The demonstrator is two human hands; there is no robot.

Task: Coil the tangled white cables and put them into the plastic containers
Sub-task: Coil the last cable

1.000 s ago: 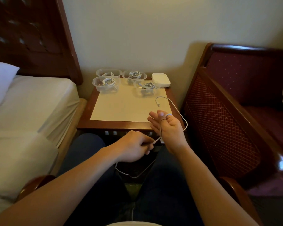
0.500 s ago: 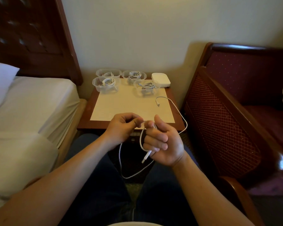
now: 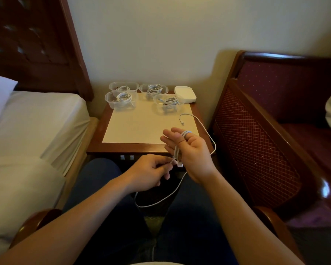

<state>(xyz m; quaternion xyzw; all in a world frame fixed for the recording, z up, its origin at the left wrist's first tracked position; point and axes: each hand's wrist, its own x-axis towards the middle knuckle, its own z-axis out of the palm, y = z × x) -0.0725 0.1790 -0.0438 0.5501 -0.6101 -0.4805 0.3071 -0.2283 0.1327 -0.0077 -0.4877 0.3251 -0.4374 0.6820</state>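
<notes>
Just past the near edge of the small wooden table (image 3: 96,144), the right hand (image 3: 191,150) was raised with its palm turned toward the camera and its fingers fairly straight and spread. A white cable (image 3: 159,202) was looped over its forefinger and ran down across the palm. The left hand (image 3: 151,173) sat just beside and below it, fingers curled, pinching the cable near the heel of the right hand. From there the cable sagged in a long loop over the person's dark trousers (image 3: 96,188). Another stretch swung out to the right past the table's edge and curved back onto the pale mat (image 3: 141,127), where its small plug end lay free.

At the far side of the table stood four clear plastic containers (image 3: 111,101), two on the left and two nearer the middle, each with a coil of white cable inside. A white box (image 3: 185,93) stood just to their right, at the far right corner. A bed (image 3: 33,119) with white sheets lay to the left and a red upholstered armchair (image 3: 266,134) to the right.
</notes>
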